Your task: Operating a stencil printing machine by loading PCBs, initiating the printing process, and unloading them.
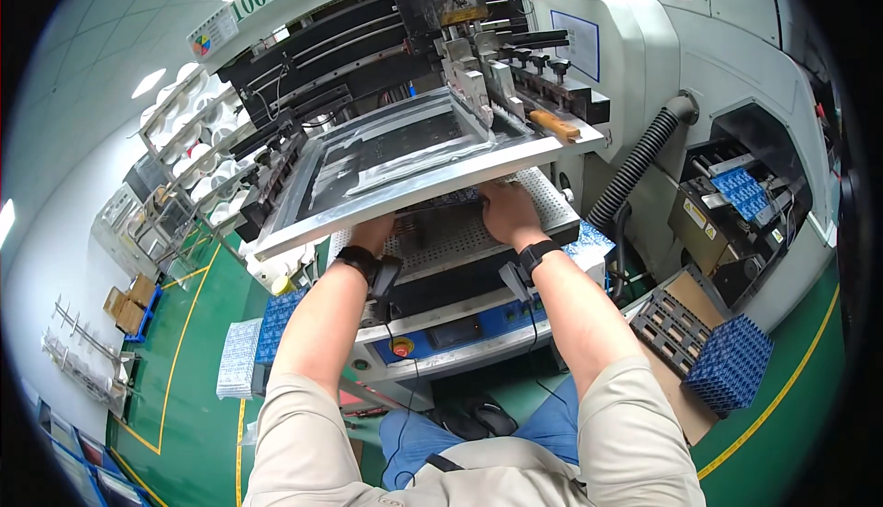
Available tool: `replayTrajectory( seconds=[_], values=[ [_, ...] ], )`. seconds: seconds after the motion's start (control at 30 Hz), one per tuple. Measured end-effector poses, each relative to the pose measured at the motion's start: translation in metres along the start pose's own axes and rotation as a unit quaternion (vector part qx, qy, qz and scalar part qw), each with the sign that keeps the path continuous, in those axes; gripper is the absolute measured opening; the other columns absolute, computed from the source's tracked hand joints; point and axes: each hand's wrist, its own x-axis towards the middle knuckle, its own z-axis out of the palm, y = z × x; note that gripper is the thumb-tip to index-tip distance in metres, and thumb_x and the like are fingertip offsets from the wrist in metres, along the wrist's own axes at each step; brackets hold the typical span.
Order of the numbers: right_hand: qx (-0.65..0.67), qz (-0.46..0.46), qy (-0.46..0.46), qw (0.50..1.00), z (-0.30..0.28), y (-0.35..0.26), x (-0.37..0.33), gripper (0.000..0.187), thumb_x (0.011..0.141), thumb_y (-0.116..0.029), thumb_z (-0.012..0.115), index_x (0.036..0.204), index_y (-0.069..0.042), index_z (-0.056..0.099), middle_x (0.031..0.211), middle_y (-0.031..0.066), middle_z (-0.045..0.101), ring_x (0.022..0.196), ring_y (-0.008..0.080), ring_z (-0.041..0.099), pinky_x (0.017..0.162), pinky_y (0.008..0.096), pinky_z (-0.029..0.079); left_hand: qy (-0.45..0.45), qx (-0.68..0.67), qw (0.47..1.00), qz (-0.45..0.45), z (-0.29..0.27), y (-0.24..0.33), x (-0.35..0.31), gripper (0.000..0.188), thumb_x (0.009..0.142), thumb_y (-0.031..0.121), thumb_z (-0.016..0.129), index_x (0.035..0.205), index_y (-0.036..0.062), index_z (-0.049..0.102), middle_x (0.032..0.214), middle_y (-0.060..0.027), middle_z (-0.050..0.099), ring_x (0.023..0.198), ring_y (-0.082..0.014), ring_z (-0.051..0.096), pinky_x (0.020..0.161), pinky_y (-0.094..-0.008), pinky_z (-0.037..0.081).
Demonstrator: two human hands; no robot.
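Observation:
Both my hands reach under the raised front edge of a silver screen-printing frame (405, 190). Below it lies a perforated metal bed (432, 248). My left hand (372, 231) is over the bed's left part, its fingers mostly hidden beneath the frame. Toward the bed's right side, my right hand (509, 211) is bent down, with its fingertips out of sight. Part of a dark patterned sheet (460, 196) shows between the hands, under the frame; whether either hand touches it is unclear. White paste (414, 165) is smeared across the screen. Each wrist wears a black strap.
Squeegee holders (474, 84) hang above the screen. A wooden-handled tool (555, 125) rests on the frame's right corner. Blue panels are stacked at left (279, 323) and right (731, 364); another blue panel (740, 193) sits in the right-hand machine. A red button (402, 348) is on the front panel.

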Motion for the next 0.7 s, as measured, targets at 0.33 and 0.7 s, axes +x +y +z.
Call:
replayTrajectory(
  seconds=[0.33,0.7],
  values=[
    [0.037,0.002,-0.046,0.998,-0.012,-0.009,0.0,0.028,0.09,-0.014,0.051,0.109,-0.008,0.071,0.108,0.0194,0.071,0.106,0.0401,0.063,0.097,0.0492,0.048,-0.035,0.343,0.933,0.099,-0.03,0.001,-0.031,0.042,0.085,0.03,0.079,0.108,-0.0028,0.068,0.096,-0.0159,0.072,0.087,-0.0251,0.068,0.078,-0.0366,0.052],
    [0.034,-0.056,-0.008,0.998,-0.003,-0.006,-0.001,0.023,0.089,-0.01,0.056,0.106,-0.006,0.071,0.106,0.0174,0.071,0.104,0.0374,0.064,0.098,0.0466,0.048,-0.017,0.187,0.97,0.156,-0.034,-0.034,-0.02,0.023,0.093,0.019,0.071,0.104,-0.0017,0.071,0.089,-0.0101,0.073,0.08,-0.0137,0.066,0.074,-0.0291,0.051]
  ],
)
